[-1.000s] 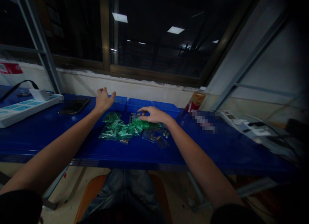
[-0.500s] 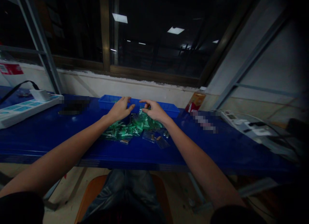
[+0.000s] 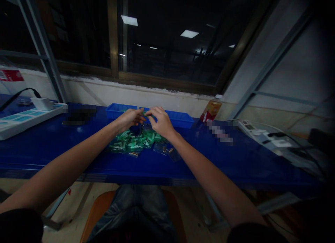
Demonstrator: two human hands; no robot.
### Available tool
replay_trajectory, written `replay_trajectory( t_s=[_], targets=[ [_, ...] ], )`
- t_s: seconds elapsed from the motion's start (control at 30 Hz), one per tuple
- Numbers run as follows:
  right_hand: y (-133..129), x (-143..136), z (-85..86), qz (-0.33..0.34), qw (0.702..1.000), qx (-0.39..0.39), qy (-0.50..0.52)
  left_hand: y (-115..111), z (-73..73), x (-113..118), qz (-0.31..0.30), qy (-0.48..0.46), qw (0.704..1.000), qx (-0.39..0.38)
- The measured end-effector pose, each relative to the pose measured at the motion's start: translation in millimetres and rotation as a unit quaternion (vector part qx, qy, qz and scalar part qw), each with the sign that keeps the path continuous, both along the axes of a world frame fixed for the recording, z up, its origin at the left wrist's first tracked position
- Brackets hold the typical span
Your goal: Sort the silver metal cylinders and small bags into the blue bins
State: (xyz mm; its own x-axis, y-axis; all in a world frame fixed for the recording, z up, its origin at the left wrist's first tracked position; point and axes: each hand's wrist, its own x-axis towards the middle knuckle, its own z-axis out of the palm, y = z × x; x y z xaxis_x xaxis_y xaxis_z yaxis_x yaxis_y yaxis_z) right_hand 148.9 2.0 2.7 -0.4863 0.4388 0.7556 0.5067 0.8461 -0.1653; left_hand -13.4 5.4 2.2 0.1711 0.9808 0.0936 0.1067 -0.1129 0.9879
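Observation:
My left hand (image 3: 131, 118) and my right hand (image 3: 161, 123) meet above a pile of small clear bags with green pieces (image 3: 131, 141). Both hands are closed, with thumbs and fingers pinched toward each other. A small green piece (image 3: 144, 113) shows faintly between the fingertips; its exact kind is too small to tell. Just behind the hands are a blue tray (image 3: 115, 112) on the left and a second blue tray (image 3: 181, 119) on the right. Small clear bags with brass-coloured parts (image 3: 164, 149) lie at the near right of the pile.
A white power strip (image 3: 31, 119) with a plug lies at the left of the blue table (image 3: 78, 155), near a dark flat object (image 3: 78, 117). An orange and red carton (image 3: 210, 111) stands at the right back, and another power strip (image 3: 264, 134) with cables lies farther right.
My hands were apart above the pile and have come together. The right hand has moved left, and the fingers of both have closed toward each other.

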Motion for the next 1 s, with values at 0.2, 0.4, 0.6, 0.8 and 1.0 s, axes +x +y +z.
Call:
replay_trajectory(
  t_s=[0.2,0.4,0.6,0.8,1.0],
  targets=[
    [5,-5,-3.8,-0.025,0.989,-0.121,0.083,2,-0.1,-4,0.134,0.139,0.946,0.261],
    [21,-2,-7.8,-0.015,0.895,-0.349,0.277,-6,-4.5,1,0.053,0.330,0.822,0.461],
    [17,5,-8.2,-0.061,0.968,-0.172,0.172,2,-8.6,2,0.018,0.248,0.919,0.305],
    [6,0,-8.8,-0.080,0.993,-0.087,0.020,4,-2.6,-2,0.023,-0.012,0.998,0.056],
    [10,0,-5.4,-0.053,0.984,-0.134,0.107,7,-4.8,-6,0.093,0.028,0.978,0.186]
  ],
)
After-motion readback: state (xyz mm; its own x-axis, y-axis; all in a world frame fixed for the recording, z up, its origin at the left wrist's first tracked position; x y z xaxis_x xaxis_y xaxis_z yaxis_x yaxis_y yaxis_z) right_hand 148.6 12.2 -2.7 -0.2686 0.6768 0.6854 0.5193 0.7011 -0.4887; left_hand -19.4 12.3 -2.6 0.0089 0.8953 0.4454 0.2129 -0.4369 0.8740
